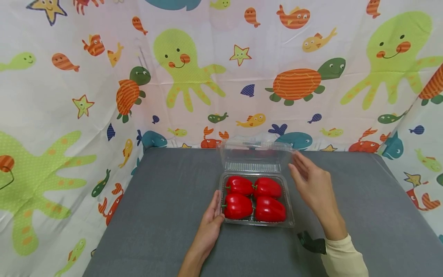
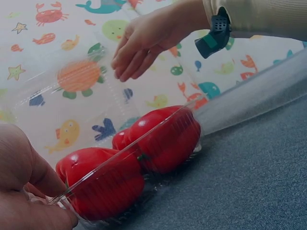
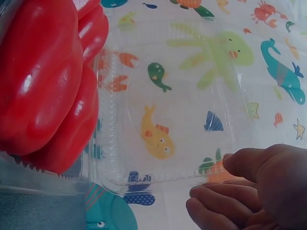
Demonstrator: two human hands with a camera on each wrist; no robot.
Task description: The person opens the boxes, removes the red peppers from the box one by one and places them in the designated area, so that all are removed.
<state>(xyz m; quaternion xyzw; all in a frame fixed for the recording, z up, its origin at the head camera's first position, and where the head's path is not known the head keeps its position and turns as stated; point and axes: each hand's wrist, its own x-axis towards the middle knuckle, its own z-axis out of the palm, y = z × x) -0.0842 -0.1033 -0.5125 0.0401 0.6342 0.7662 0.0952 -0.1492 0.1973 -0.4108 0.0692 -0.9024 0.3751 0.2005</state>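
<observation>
On the left of the grey bench (image 1: pixel 162 207), my left hand (image 1: pixel 210 220) pinches the near-left rim of a clear, rectangular plastic container (image 1: pixel 257 223), thumb against fingers. Inside its base sit four glossy red bell peppers (image 1: pixel 238 206) with green stems, two behind and two in front, while the clear plastic lid (image 1: pixel 254 156) stands raised along the back edge. At the right, my right hand (image 1: pixel 313 184), fingers loosely bent and gripping nothing, is at the lid's right edge; I cannot tell whether the fingertips touch it.
</observation>
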